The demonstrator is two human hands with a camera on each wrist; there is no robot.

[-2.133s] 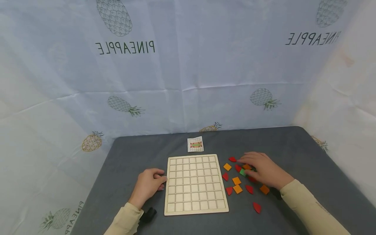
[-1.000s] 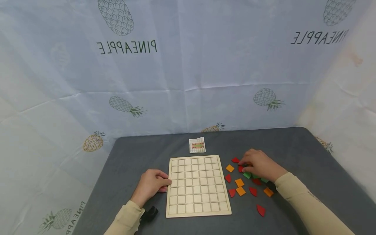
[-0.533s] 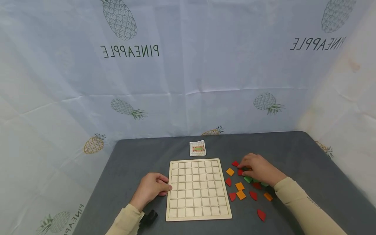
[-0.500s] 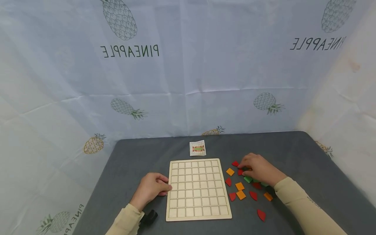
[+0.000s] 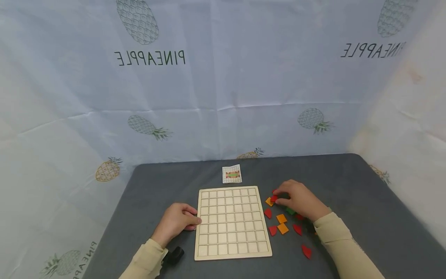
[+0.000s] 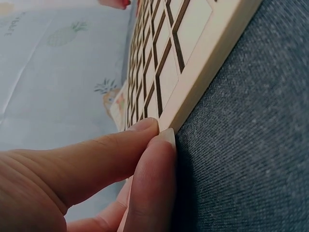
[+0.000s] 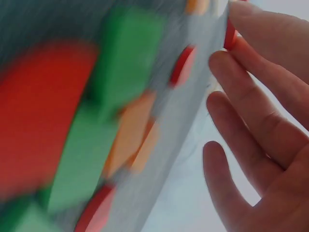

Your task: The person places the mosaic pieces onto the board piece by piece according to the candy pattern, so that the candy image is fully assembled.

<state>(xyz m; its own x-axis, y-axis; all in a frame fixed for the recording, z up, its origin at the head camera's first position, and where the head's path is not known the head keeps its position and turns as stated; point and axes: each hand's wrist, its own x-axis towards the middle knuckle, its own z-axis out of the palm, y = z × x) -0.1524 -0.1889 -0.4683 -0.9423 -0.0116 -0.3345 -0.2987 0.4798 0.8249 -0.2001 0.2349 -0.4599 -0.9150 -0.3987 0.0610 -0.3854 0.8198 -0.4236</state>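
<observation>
Wooden grid board (image 5: pixel 230 223) seen lying flat mid-tabletop (image 5: pixel 167 176), its square cells unfilled. Hands well apart, one at each side of it. Board's left edge pinched by the left hand (image 5: pixel 177 223), thumb set on the rim and forefinger against the side, as shown at the left wrist. A red piece (image 5: pixel 274 198) is held between thumb and forefinger of the right hand (image 5: pixel 300 200), just beyond the board's upper right; the other fingers are spread. An orange square (image 5: pixel 269 201) is partly covered by it in the head view; whether the two touch cannot be told.

Right of the board, loose pieces are scattered: two orange tiles (image 5: pixel 282 228) side by side, several curved red pieces (image 5: pixel 306 251), green pieces (image 7: pixel 84 159) partly hidden beneath the right hand and blurred at the right wrist. A pattern card (image 5: pixel 232 174) is laid behind the board. The background is filled by pineapple-printed cloth (image 5: pixel 216 85).
</observation>
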